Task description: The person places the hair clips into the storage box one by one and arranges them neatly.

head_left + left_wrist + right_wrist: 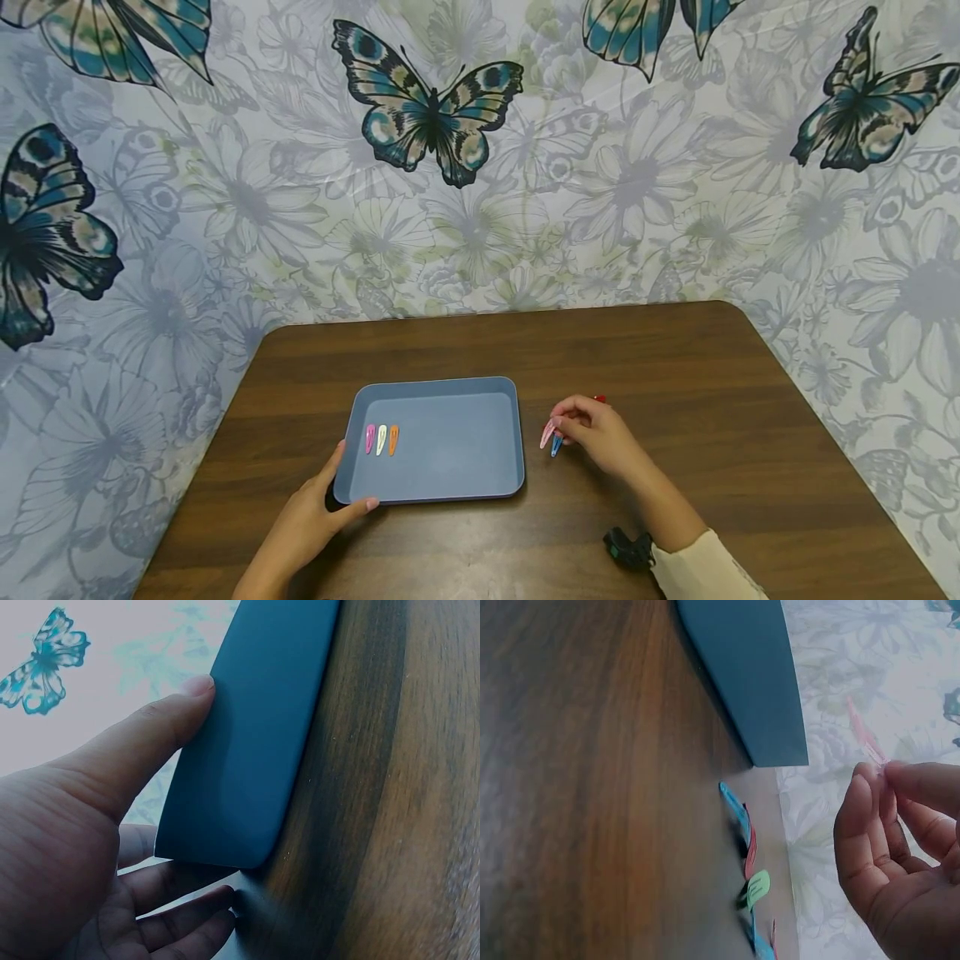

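A blue-grey tray (450,492) lies on the table. On its left part, pink (370,439), white (381,439) and orange (393,440) snap hair clips stand in a row. My left hand (303,521) holds the tray's near left corner; in the left wrist view the thumb lies against its side wall and the other fingers are around the corner. Right of the tray, my right hand (596,433) pinches a light pink hair clip (865,735) between thumb and fingertips, raised over the table. Below that hand lie a blue clip (556,446) and several others, partly hidden in the head view.
The brown wooden table (675,350) has rounded far corners. In the right wrist view a green leaf-shaped piece (758,886) and red and blue clips lie in a line near the tray. A black device (628,548) sits at my right wrist. Butterfly-patterned cloth (480,242) hangs behind.
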A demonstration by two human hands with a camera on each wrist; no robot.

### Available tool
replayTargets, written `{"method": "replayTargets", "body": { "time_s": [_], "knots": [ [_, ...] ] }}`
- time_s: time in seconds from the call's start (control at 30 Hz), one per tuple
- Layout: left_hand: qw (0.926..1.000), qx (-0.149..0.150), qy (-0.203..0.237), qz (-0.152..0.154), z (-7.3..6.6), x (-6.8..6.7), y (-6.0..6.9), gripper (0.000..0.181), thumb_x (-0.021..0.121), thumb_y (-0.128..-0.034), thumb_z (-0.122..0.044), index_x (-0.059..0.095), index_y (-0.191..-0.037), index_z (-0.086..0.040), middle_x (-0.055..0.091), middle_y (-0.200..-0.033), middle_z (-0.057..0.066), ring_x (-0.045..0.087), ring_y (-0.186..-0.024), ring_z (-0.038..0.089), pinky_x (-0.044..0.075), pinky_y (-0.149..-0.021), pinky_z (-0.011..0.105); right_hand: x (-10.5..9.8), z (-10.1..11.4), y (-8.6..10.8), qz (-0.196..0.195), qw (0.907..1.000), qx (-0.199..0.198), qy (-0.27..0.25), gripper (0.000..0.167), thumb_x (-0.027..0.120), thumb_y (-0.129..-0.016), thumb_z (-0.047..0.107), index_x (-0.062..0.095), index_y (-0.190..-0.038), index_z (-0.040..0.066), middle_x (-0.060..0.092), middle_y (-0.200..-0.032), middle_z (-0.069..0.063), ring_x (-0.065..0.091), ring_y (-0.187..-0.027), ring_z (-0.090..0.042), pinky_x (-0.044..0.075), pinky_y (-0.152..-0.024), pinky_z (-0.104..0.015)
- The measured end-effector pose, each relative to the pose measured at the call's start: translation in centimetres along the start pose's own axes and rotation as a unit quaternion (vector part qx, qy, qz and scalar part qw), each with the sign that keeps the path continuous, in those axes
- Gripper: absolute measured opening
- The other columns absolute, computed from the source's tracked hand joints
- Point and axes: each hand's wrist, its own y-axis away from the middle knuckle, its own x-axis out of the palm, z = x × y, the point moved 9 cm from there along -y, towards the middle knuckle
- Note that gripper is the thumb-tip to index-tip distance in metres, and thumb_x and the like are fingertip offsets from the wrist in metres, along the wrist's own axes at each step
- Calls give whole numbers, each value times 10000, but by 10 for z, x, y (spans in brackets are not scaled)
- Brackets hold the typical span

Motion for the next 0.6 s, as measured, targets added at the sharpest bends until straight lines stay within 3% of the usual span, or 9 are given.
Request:
{"method": "replayTargets", "body": {
  "time_s": [0.17, 0.33, 0.47, 0.6],
  "knots": [
    [10000, -18, 12, 18, 0, 0, 0, 1187, 666, -811, -743, 51, -1645, -166, 305, -1591, 336, 347, -1431, 561, 360, -1087, 705, 9, 7, -5, 190, 9991, -257, -285, 150, 621, -1006, 108, 630, -1081, -22, 706, -917, -200, 696, -778, -242, 611, -688, -338],
    [10000, -21, 1, 52, 0, 0, 0, 1184, 666, -816, -737, 41, -1645, -170, 289, -1599, 333, 335, -1434, 567, 355, -1086, 713, 18, 15, -11, 353, 9964, -487, -591, 189, 586, -1013, 45, 604, -1120, -109, 692, -915, -234, 678, -722, -155, 607, -689, -293],
    [10000, -14, 2, 51, -1, 0, 0, 1183, 668, -817, -733, 40, -1645, -170, 286, -1603, 326, 335, -1436, 564, 355, -1087, 712, 24, 21, -14, 403, 9973, -348, -513, 215, 596, -1002, 37, 627, -1156, -110, 693, -969, -231, 664, -736, -117, 590, -704, -238],
    [10000, -21, 8, 54, -1, 0, 1, 1179, 669, -820, -729, 41, -1645, -169, 287, -1602, 326, 336, -1436, 562, 355, -1088, 710, 28, 25, -18, 434, 9978, -157, -478, 228, 632, -986, 54, 646, -1174, -73, 699, -1029, -233, 687, -800, -168, 599, -740, -253]
  ]
}}
